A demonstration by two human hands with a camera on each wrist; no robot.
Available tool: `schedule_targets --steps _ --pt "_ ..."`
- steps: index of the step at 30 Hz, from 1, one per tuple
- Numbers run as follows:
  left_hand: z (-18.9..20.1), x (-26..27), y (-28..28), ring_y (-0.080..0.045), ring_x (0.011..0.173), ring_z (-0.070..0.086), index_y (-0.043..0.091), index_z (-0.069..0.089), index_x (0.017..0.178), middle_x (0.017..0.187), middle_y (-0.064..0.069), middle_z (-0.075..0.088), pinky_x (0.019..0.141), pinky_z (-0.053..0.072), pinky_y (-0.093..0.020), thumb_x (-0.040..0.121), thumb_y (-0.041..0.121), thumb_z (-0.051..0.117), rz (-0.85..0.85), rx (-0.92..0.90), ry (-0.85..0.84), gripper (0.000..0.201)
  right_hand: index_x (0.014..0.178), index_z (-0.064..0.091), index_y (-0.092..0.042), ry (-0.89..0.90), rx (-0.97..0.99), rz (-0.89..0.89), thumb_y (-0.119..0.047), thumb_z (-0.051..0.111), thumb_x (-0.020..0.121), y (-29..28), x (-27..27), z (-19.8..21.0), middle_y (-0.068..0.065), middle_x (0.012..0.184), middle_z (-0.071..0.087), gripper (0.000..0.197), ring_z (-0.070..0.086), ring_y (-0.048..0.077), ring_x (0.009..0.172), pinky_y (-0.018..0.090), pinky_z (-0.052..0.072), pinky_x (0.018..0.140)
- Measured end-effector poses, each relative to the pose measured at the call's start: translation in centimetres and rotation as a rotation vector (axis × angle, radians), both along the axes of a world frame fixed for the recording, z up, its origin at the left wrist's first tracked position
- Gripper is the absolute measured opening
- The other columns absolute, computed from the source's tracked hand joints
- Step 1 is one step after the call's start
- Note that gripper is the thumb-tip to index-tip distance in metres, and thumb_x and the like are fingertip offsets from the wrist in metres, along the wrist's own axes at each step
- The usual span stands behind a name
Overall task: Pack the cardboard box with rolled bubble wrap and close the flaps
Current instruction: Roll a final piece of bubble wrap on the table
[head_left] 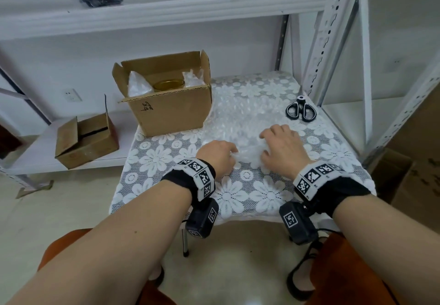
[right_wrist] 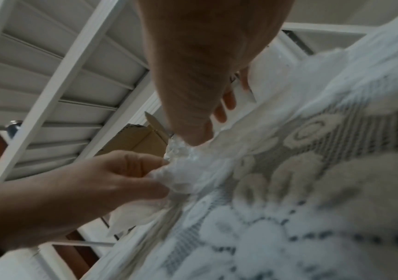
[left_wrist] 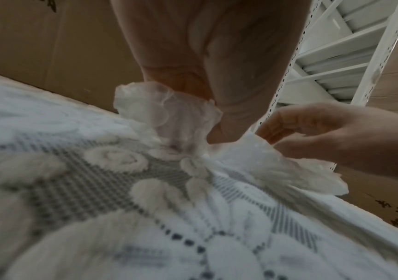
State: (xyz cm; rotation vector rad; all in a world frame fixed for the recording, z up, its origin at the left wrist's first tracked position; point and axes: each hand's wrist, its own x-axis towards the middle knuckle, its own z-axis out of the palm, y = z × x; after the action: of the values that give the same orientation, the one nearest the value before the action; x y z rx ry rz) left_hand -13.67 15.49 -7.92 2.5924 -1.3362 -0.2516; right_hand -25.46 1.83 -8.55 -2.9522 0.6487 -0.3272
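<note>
An open cardboard box (head_left: 171, 111) stands at the table's back left, its flaps up. Inside it are two bubble wrap rolls (head_left: 138, 85) and a gold-lidded jar (head_left: 169, 85). A clear bubble wrap sheet (head_left: 240, 118) lies flat to the right of the box. My left hand (head_left: 231, 155) pinches the sheet's near edge, bunched between thumb and fingers (left_wrist: 169, 115). My right hand (head_left: 264, 148) grips the same edge a little to the right, with its thumb (right_wrist: 193, 136) on the crumpled wrap (right_wrist: 186, 170). The edge is lifted and curled between both hands.
Black-handled scissors (head_left: 301, 110) lie at the table's back right. A lace flower tablecloth (head_left: 250, 192) covers the table. A smaller cardboard box (head_left: 85, 142) sits on a low shelf to the left. White metal shelving uprights (head_left: 333, 30) stand close on the right.
</note>
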Motion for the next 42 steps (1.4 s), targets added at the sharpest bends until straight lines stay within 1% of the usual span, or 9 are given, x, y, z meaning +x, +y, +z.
schedule_targets --steps 5,10,13,17,21,27,33,37,42 --pt "0.9 0.2 -0.5 -0.02 0.098 0.063 0.02 0.066 0.115 0.113 -0.003 0.067 0.078 0.05 -0.029 0.09 0.023 0.048 0.047 0.013 0.03 0.031 0.128 0.05 -0.017 0.147 0.236 0.236 -0.036 0.059 0.084 2.0 0.6 0.0 0.0 0.123 0.048 0.049 0.043 0.015 0.112 0.033 0.04 0.098" --pt "1.0 0.3 -0.2 -0.02 0.079 0.064 0.014 0.066 0.082 0.081 -0.003 0.067 0.062 0.046 -0.026 0.088 0.025 0.048 0.067 0.03 0.064 0.022 0.118 0.057 -0.01 0.107 0.336 0.17 -0.019 0.054 0.091 1.8 0.5 0.5 0.005 0.111 0.055 0.029 0.054 0.02 0.101 0.031 0.045 0.087" --pt "1.0 0.5 0.1 -0.018 0.071 0.062 0.011 0.067 0.079 0.076 -0.002 0.066 0.054 0.044 -0.023 0.084 0.025 0.051 0.108 0.005 0.124 0.022 0.114 0.059 -0.007 0.115 0.412 0.115 -0.018 0.056 0.09 1.6 0.5 1.0 0.007 0.108 0.06 0.026 0.058 0.022 0.095 0.034 0.049 0.083" --pt "1.1 0.8 0.7 -0.014 0.054 0.046 0.017 0.044 0.056 0.058 0.002 0.048 0.047 0.032 -0.023 0.08 0.025 0.054 0.176 -0.023 0.16 0.027 0.111 0.059 -0.009 0.106 0.454 0.06 -0.019 0.054 0.092 0.9 0.4 1.1 0.002 0.098 0.06 0.023 0.059 0.021 0.088 0.03 0.046 0.073" --pt "0.9 1.4 1.1 -0.016 0.056 0.046 0.015 0.046 0.06 0.06 0.001 0.048 0.05 0.034 -0.024 0.081 0.024 0.055 0.222 -0.029 0.197 0.025 0.107 0.06 -0.009 0.126 0.418 0.031 -0.023 0.047 0.096 0.5 0.5 1.5 0.006 0.103 0.063 0.023 0.057 0.021 0.088 0.028 0.042 0.074" --pt "0.6 2.0 1.6 -0.019 0.074 0.062 0.014 0.064 0.085 0.078 0.001 0.063 0.067 0.052 -0.031 0.089 0.021 0.052 0.248 0.019 0.236 0.015 0.102 0.065 -0.009 0.194 0.411 -0.015 -0.025 0.046 0.095 0.5 1.2 1.8 0.009 0.1 0.068 0.026 0.062 0.024 0.09 0.033 0.047 0.076" --pt "-0.4 2.0 2.1 -0.017 0.092 0.059 0.016 0.063 0.099 0.102 -0.001 0.06 0.079 0.048 -0.027 0.084 0.02 0.063 0.236 -0.069 0.043 0.015 0.11 0.063 -0.012 0.212 0.401 -0.051 -0.029 0.044 0.099 1.2 1.9 1.0 0.007 0.11 0.066 0.028 0.059 0.02 0.086 0.029 0.044 0.073" --pt "0.2 1.5 1.8 -0.009 0.085 0.053 0.021 0.065 0.09 0.092 0.006 0.057 0.074 0.046 -0.022 0.084 0.017 0.065 0.076 -0.314 -0.05 0.008 0.108 0.061 -0.013 0.217 0.427 -0.074 -0.03 0.043 0.098 1.1 2.1 0.6 0.008 0.112 0.065 0.026 0.059 0.022 0.089 0.032 0.047 0.079" --pt "0.5 -0.4 0.9 -0.006 0.085 0.052 0.029 0.064 0.086 0.086 0.014 0.052 0.07 0.041 -0.022 0.075 0.038 0.074 -0.082 -0.213 0.083 0.017 0.11 0.059 -0.014 0.22 0.401 -0.088 -0.031 0.044 0.098 1.2 2.2 0.3 0.008 0.11 0.065 0.026 0.062 0.025 0.094 0.039 0.051 0.084"
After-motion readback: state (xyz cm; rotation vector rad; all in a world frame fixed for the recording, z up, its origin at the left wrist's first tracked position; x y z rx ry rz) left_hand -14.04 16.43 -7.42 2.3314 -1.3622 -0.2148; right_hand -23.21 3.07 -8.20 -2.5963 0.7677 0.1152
